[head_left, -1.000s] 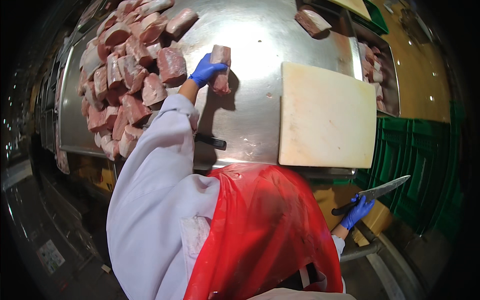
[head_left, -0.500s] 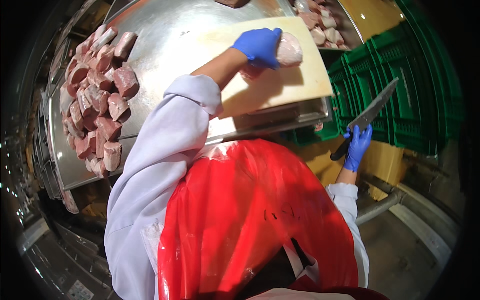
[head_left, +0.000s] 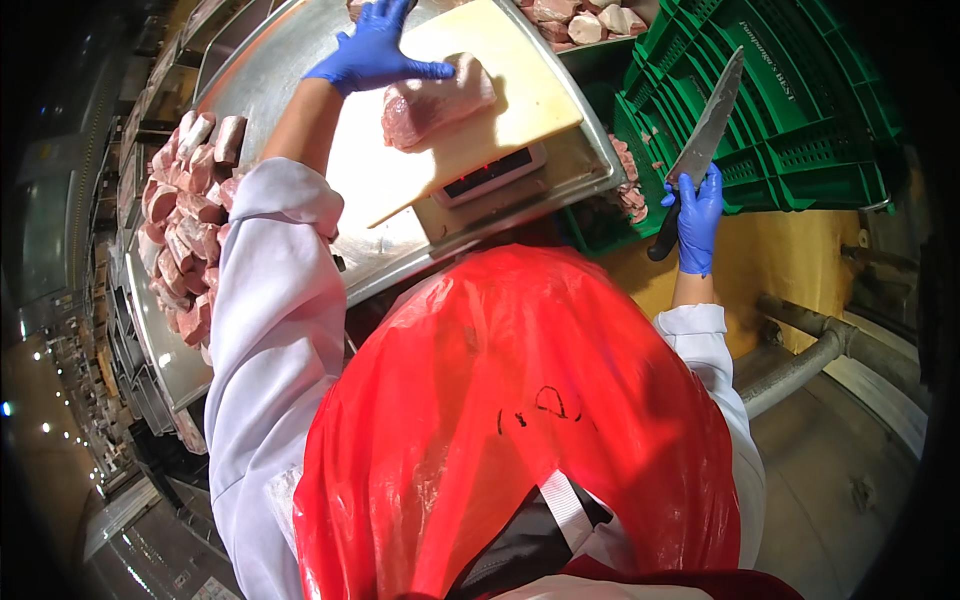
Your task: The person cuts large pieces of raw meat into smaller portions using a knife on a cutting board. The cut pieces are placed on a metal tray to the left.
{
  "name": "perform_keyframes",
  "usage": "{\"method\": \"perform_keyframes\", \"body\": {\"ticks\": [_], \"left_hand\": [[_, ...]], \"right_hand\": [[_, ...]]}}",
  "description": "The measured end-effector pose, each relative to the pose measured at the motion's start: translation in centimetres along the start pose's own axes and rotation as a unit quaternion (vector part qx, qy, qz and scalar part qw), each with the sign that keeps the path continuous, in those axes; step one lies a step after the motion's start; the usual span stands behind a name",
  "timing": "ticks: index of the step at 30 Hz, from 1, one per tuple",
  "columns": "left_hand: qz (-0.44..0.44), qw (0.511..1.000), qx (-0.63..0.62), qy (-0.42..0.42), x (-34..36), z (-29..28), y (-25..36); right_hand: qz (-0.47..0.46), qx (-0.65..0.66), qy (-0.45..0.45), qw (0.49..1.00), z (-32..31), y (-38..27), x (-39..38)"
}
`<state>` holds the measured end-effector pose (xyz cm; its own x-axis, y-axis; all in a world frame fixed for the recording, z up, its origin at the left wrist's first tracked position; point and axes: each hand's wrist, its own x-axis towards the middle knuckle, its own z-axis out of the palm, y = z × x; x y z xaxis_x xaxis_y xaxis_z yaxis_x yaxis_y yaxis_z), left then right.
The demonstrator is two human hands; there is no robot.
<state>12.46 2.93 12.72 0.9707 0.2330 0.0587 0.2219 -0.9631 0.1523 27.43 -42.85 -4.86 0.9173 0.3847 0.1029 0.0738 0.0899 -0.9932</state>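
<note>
Blue-gloved left hand by meat — touching, perhaps; right hand holds knife.

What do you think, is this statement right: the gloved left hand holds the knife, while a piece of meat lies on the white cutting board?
Not quite: the head view shows the knife in the gloved right hand, not in the left hand. A piece of meat does lie on the white cutting board.

We look from the person's head, through the left fisheye camera, steeply down: red apron is nearest, left hand and right hand are farther.
</note>
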Motion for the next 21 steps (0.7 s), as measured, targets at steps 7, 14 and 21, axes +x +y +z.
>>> {"method": "perform_keyframes", "body": {"ticks": [7, 14, 21], "left_hand": [[-0.067, 0.990, 0.004, -0.124, -2.6, 6.5, 2.9], [-0.163, 0.978, -0.126, 0.022, -3.8, 8.8, -0.4], [-0.255, 0.642, -0.682, 0.240, -15.8, 5.7, -11.4]], "right_hand": [[0.020, 0.026, -0.017, 0.999, -0.4, 1.5, 0.5], [0.069, -0.035, -0.028, 0.997, 1.0, 1.5, 0.6], [0.076, -0.048, -0.032, 0.995, 2.0, 2.3, -0.6]]}}
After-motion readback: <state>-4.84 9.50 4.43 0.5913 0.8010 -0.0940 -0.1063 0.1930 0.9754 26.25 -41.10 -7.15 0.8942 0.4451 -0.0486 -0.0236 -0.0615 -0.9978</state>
